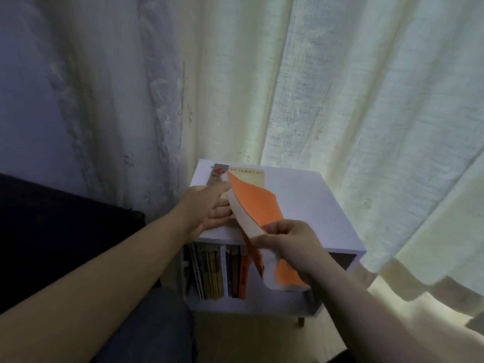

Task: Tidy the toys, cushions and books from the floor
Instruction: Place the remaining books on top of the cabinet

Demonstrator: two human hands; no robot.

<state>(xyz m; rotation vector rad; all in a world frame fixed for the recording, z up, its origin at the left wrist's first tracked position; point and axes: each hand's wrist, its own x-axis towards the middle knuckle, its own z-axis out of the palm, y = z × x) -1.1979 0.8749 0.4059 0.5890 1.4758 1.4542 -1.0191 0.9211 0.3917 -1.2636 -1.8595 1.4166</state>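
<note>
- One pale curtain (288,87) fills the back, hanging in folds behind everything.
- Dark upholstered furniture (52,231) sits at the left, just beside the bookcase.
- White bookcase (301,205) stands in front of the curtain, with a flat top and an open compartment below.
- Row of books (217,273) stands upright in the left part of that compartment, spines facing out.
- Orange book (251,205), the task's thing, is partly on the bookcase top and bent. Its upper part leans over the top, and its lower part hangs over the front edge, in front of the compartment.
- Right hand (290,242) is at the front edge, fingers curled and pinching the orange book near its lower page edge.
- Left hand (207,208) is on the left of the bookcase top, fingers straight and released, touching the orange book's left side. It grasps nothing.
- Beige booklet (248,175) lies flat on the top, partly under the orange book.
- Grey item with a red arrow (217,170) is at the back left corner; what it is, cannot tell.
</note>
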